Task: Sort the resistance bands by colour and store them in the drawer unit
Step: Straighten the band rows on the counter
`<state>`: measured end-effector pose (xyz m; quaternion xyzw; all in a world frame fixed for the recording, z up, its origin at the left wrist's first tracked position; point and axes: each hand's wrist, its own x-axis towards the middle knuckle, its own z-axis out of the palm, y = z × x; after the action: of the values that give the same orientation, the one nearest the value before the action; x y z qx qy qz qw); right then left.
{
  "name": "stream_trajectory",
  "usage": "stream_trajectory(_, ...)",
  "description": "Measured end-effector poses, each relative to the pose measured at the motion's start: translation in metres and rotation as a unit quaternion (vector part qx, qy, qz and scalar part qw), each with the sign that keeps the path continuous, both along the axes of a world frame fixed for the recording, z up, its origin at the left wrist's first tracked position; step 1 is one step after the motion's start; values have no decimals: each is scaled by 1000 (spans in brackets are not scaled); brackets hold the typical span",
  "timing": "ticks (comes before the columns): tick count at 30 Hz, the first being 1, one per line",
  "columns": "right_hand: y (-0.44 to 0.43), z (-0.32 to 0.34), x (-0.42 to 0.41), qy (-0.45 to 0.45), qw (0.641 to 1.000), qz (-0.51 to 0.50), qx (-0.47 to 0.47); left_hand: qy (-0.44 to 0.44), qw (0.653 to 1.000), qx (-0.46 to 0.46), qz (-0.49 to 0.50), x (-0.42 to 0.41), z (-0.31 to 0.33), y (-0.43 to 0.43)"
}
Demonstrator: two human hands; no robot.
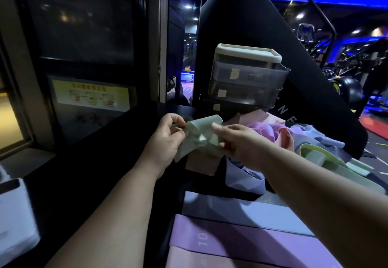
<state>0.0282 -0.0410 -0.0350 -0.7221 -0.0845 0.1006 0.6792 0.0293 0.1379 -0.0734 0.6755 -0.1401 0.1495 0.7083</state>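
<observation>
So the drawer unit (245, 78) sits at the back of the dark surface (105, 162). It's got a cream top and see-through grey drawers with little pale stickers on the fronts. Right in front of it, a bit to its left, both hands are up on one pale green band (201, 137), which is held off the surface and all crumpled and twisted.

The left hand (168, 135) has its fingers curled in, pinching the band's left end. The right hand (245, 143) grips the other side with thumb and curled fingers, and the index finger sticks out over the top of the band.

Just in front of the unit and to its right there's a loose pile (273, 129) of pink, purple and blue bands all tangled together. A few more green bands (315, 156) are sprawled at the pile's right edge.

Further out from the unit, closest to the camera, three bands lie flat side by side: a blue band (231, 209), then a purple band (231, 240) with a "10" printed on it, then a pink band (210, 261).

Well off to the unit's left there's a yellow sign (90, 96) on the wall, too blurry to read.
</observation>
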Motion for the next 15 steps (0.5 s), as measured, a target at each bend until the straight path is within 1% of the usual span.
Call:
stream_trajectory(1, -2, -1, 1, -17, 998, 15, -52, 2, 1000, -6, -1, 0, 1, 1)
stream_trajectory(2, -5, -3, 4, -45, 989, 2, -139, 1, 1000, -9, -3, -1, 1, 1)
stream_trajectory(3, -7, -4, 8, -73, 966, -32, -246, 0, 1000, -9, -2, 0, 1, 2)
stream_trajectory(5, -8, -7, 13, -137, 887, -90, -432, -2, 1000, -8, 2, 2, 0, 3)
stream_trajectory(6, -7, -8, 13, -173, 848, -99, -491, -2, 1000, -10, 3, 2, 0, 3)
stream_trajectory(7, -6, -8, 11, -203, 820, -102, -525, 0, 1000, -14, 5, 1, 1, 3)
stream_trajectory(9, -7, -12, 10, -233, 796, -111, -548, 4, 1000, -29, 8, -2, 3, 3)
stream_trajectory(10, -8, -12, 10, -232, 796, -119, -547, 6, 999, -39, 8, -3, 4, 3)
stream_trajectory(12, -10, -12, 11, -223, 817, -133, -514, 10, 998, -68, 8, -4, 5, 4)
stream_trajectory(15, -9, -7, 18, -232, 868, -167, -406, -2, 994, -106, 31, -1, 6, 7)
